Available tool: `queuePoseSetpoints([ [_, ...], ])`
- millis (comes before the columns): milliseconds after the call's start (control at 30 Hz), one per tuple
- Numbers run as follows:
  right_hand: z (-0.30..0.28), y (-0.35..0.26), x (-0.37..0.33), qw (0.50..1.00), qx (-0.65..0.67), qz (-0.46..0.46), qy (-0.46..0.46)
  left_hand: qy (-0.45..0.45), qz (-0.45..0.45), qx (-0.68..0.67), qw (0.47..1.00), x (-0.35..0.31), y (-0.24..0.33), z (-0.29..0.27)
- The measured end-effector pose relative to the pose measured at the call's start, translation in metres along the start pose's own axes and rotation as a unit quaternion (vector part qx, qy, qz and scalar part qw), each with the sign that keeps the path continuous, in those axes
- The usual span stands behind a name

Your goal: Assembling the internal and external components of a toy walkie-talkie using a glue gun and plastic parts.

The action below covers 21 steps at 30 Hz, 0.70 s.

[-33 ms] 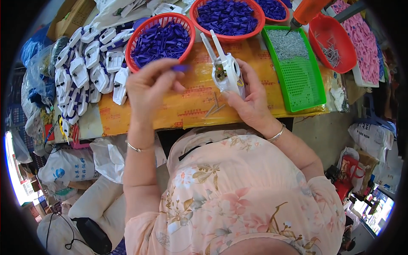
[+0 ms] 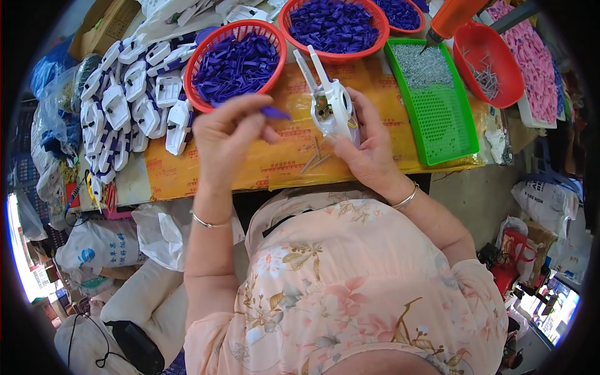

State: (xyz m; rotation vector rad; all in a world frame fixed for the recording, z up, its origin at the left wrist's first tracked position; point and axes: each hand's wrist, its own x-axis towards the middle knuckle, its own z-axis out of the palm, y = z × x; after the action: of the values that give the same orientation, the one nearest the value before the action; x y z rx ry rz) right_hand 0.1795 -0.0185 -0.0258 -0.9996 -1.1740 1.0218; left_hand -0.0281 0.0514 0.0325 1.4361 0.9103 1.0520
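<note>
Between the thumb and fingers of my left hand (image 2: 228, 134) is a small purple plastic piece (image 2: 275, 113), held above the table just in front of the left red basket. My right hand (image 2: 369, 147) grips a white plastic housing (image 2: 340, 106) with two long prongs pointing away from me. A small greenish circuit board (image 2: 323, 107) and a bit of yellow wire show in the housing. A gap separates the purple piece from the housing. Several thin metal pins (image 2: 317, 162) lie on the orange-yellow table covering (image 2: 244, 178) below my hands.
Red baskets of purple pieces (image 2: 262, 28) stand along the back. Many white housings (image 2: 119, 109) are piled at left. At right are a green tray (image 2: 470, 134) of small metal parts, a red scoop (image 2: 515, 81) with pins, and pink pieces (image 2: 531, 62). An orange power tool (image 2: 453, 17) hangs above the tray.
My left hand has shifted slightly to the right with the purple piece, which shows more clearly now. My right hand and the white housing stay nearly in place.
</note>
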Motion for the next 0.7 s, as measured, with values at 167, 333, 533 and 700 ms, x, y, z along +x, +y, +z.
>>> queuePoseSetpoints([
  [167,0.002,-0.002,-0.002,1.000,-0.001,0.003,-0.007,-0.010,-0.061,-0.074,0.995,-0.024,-0.016,0.028],
  [333,0.003,-0.002,-0.003,0.993,-0.117,-0.021,-0.009,0.041,-0.075,-0.133,0.987,-0.030,-0.013,0.046],
  [533,0.006,-0.015,-0.002,0.983,-0.180,0.028,-0.024,0.072,-0.072,-0.081,0.991,-0.032,-0.026,0.044],
  [700,0.006,-0.018,0.000,0.969,-0.241,0.023,-0.051,0.093,-0.068,-0.090,0.989,-0.031,-0.022,0.048],
])
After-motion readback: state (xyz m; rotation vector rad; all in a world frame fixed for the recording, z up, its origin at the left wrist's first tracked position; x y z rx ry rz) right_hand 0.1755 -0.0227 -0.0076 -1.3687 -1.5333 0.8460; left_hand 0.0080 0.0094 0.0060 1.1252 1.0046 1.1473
